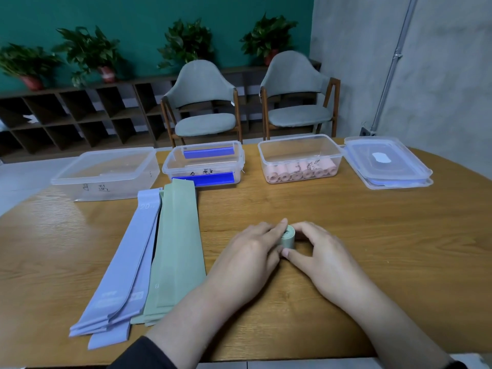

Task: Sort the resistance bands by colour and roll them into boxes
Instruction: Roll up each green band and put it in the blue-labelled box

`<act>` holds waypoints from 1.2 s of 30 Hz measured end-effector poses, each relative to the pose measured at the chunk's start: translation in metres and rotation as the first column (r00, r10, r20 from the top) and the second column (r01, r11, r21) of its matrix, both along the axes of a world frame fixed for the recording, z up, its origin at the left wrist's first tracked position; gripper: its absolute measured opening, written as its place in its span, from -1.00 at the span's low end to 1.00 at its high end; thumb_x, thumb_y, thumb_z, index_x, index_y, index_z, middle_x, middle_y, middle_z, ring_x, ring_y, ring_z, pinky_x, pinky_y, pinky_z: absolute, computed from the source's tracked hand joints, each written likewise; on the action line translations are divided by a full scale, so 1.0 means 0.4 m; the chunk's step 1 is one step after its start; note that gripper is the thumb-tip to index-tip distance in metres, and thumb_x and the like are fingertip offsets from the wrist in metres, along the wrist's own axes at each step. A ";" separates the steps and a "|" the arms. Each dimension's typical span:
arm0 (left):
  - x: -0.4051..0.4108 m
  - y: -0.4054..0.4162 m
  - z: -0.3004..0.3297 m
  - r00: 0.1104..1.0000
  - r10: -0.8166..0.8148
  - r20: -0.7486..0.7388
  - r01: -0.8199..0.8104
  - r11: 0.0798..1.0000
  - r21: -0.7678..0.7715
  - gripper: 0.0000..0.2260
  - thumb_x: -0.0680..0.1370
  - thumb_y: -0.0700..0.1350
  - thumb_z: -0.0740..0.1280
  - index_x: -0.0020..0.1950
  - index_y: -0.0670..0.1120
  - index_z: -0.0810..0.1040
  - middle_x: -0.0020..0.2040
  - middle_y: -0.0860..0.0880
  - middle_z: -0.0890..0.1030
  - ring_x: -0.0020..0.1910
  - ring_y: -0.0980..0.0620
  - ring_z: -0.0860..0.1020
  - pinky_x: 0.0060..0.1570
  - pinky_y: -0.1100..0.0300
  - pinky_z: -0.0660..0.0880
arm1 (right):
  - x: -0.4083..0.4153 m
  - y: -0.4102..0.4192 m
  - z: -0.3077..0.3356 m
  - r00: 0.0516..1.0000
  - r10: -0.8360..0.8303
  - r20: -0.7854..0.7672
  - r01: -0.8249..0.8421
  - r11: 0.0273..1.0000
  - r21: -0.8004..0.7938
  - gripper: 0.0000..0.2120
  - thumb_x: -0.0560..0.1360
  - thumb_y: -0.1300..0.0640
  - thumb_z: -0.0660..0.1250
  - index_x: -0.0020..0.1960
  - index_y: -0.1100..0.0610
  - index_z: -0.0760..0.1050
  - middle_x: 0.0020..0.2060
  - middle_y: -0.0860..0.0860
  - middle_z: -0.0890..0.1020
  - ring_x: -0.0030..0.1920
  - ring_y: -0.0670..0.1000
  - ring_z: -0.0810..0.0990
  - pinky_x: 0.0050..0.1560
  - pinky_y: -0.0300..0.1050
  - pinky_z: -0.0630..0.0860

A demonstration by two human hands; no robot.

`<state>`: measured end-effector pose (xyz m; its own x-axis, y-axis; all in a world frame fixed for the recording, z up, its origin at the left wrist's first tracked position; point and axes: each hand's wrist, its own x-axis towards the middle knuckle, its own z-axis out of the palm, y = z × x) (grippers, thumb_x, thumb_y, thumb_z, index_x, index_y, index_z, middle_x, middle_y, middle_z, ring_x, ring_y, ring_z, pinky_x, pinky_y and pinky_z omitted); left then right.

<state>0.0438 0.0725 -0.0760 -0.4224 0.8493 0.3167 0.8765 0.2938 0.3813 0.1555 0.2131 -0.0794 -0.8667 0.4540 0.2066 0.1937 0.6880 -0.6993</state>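
A tightly rolled green band [288,237] rests on the wooden table [372,235] at its middle. My left hand [249,258] grips the roll from the left and my right hand [323,258] pinches it from the right, thumb at its near end. To the left lie flat green bands [177,251] and flat lilac bands [127,265], side by side. At the back stand three clear boxes: a left one [106,173], a middle one [203,162] with blue clips, and a right one [300,158] holding several rolled pink bands [300,173].
Stacked clear lids [388,163] lie at the table's back right. Two grey chairs [205,102] stand behind the table, with dark shelving and potted plants along the green wall. The table's near edge runs just below my forearms.
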 end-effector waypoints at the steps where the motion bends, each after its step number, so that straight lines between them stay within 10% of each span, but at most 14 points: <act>1: 0.000 0.001 -0.002 1.000 -0.003 -0.004 0.003 1.000 -0.006 -0.52 0.65 -0.10 0.30 0.57 -0.04 0.33 0.36 -0.01 0.54 0.26 -0.09 0.51 0.29 -0.01 0.43 | 0.001 0.001 0.000 1.000 0.006 -0.004 -0.006 1.000 -0.011 -0.77 0.47 -0.03 0.44 0.11 -0.16 0.53 0.01 -0.28 0.58 0.11 -0.26 0.50 0.13 -0.25 0.42; 7: -0.002 -0.007 0.029 0.984 0.042 0.174 -0.047 0.999 0.022 -0.52 0.64 -0.13 0.32 0.55 0.08 0.36 0.37 0.05 0.57 0.33 0.11 0.48 0.27 0.47 0.28 | -0.002 -0.008 0.008 0.997 0.013 -0.081 -0.028 0.982 -0.188 -0.77 0.48 0.15 0.48 0.08 -0.09 0.61 -0.02 -0.18 0.65 0.06 -0.24 0.59 0.09 -0.36 0.45; 11: -0.032 -0.030 0.079 0.925 0.056 0.377 -0.109 0.987 0.120 -0.54 0.59 -0.07 0.42 0.43 0.25 0.43 0.01 0.20 0.66 0.03 0.23 0.58 0.08 0.37 0.44 | -0.012 -0.022 0.041 0.975 0.047 -0.216 -0.160 0.827 -0.539 -0.74 0.48 0.33 0.45 0.12 0.07 0.62 -0.04 -0.05 0.73 -0.03 -0.13 0.69 -0.05 -0.38 0.52; 18: -0.125 -0.117 0.171 0.802 -0.106 0.588 -0.070 0.961 0.269 -0.71 0.54 -0.13 0.49 0.17 0.16 0.56 -0.15 0.10 0.69 -0.11 0.10 0.63 -0.04 0.37 0.49 | -0.090 -0.081 0.120 0.962 0.066 -0.265 -0.230 0.719 -0.656 -0.79 0.50 0.25 0.44 0.13 0.15 0.66 0.02 0.09 0.72 0.08 0.06 0.68 0.14 -0.09 0.57; 31: -0.498 -0.201 0.241 0.943 0.122 0.308 -0.255 0.862 0.439 -0.88 0.65 -0.01 0.31 0.04 0.11 0.65 -0.10 0.14 0.68 -0.08 0.19 0.60 -0.04 0.25 0.51 | -0.450 -0.109 0.303 0.990 0.071 -0.121 -0.118 0.883 -0.455 -0.85 0.46 0.15 0.49 0.03 0.13 0.66 -0.06 0.12 0.73 0.09 0.24 0.66 0.17 0.24 0.57; 36: -0.601 -0.182 0.141 0.912 0.344 0.224 -0.404 0.849 0.341 -0.68 0.65 -0.24 0.20 0.36 -0.06 0.58 0.30 0.00 0.60 0.27 0.06 0.50 0.22 0.38 0.32 | -0.634 -0.069 0.332 0.999 0.009 0.045 0.002 0.973 -0.230 -0.91 0.43 -0.03 0.50 -0.16 -0.02 0.69 -0.19 -0.09 0.73 -0.08 -0.05 0.71 0.03 0.10 0.66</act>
<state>-0.1967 -0.0001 -0.0198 -0.7516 0.4483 0.4839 0.6526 0.3982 0.6447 -0.0982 0.1856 0.0535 -0.8744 0.4818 0.0571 0.2273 0.5107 -0.8292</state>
